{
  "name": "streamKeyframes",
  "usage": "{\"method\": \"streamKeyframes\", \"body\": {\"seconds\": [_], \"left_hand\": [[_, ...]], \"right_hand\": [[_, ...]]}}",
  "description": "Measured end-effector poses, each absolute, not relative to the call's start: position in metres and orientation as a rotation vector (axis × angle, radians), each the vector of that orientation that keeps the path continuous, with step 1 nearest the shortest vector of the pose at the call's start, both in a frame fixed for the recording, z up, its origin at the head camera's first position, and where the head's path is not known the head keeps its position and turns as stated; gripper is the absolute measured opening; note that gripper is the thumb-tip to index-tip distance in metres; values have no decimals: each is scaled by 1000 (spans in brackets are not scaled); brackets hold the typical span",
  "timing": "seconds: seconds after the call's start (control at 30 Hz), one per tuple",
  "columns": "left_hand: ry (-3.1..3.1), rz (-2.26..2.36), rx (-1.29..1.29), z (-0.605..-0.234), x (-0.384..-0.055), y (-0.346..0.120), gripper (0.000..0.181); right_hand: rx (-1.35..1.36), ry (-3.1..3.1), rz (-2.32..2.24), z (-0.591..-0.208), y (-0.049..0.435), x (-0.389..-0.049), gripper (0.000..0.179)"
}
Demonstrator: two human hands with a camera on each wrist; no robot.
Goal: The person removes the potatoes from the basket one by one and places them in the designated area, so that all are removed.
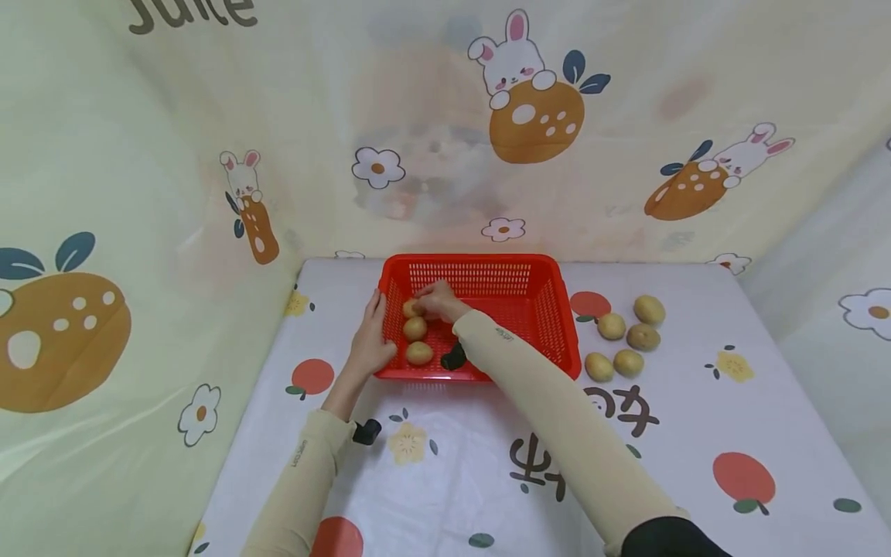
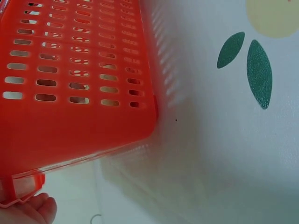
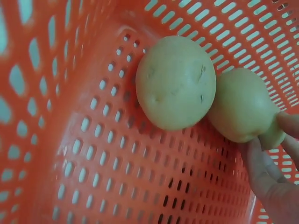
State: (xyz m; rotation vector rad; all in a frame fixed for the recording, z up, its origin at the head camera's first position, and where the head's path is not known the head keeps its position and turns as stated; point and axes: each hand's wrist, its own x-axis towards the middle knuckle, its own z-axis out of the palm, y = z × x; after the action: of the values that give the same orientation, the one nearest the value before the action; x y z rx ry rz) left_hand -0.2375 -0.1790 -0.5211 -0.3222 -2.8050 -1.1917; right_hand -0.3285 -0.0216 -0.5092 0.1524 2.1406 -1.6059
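So, right hand (image 1: 438,301) pinches a potato (image 1: 409,309) (left hand (image 1: 372,341) grips red basket (image 1: 511,310)).

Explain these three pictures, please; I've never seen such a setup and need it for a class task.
There is no machine: a person works barehanded. The wide picture comes from a head-worn camera; the two close-ups are taken from the left and right wrists. On the patterned tablecloth sits a red basket with three potatoes inside; five more potatoes lie to its right. The left hand grips the basket's left side; the right hand holds the farthest potato inside.
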Motion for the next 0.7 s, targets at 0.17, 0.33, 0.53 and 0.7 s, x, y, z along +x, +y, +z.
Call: {"method": "streamKeyframes", "body": {"seconds": [0.17,0.33,0.53,0.7], "left_hand": [[-2821,-1185,-316,-519,-238,-179,94],[-2816,-1184,-306,-519,-238,-180,93],[-2823,-1181,-305,-522,-237,-176,92],[-2835,-1192,-274,-518,-235,-174,91]], "right_hand": [[123,2121,-1616,-500,-11,-333,33],[50,2089,-1620,-483,14,-334,33],[16,2103,-1633,-469,58,-324,32],[-8,2146,-1615,-464,91,-308,33]]}}
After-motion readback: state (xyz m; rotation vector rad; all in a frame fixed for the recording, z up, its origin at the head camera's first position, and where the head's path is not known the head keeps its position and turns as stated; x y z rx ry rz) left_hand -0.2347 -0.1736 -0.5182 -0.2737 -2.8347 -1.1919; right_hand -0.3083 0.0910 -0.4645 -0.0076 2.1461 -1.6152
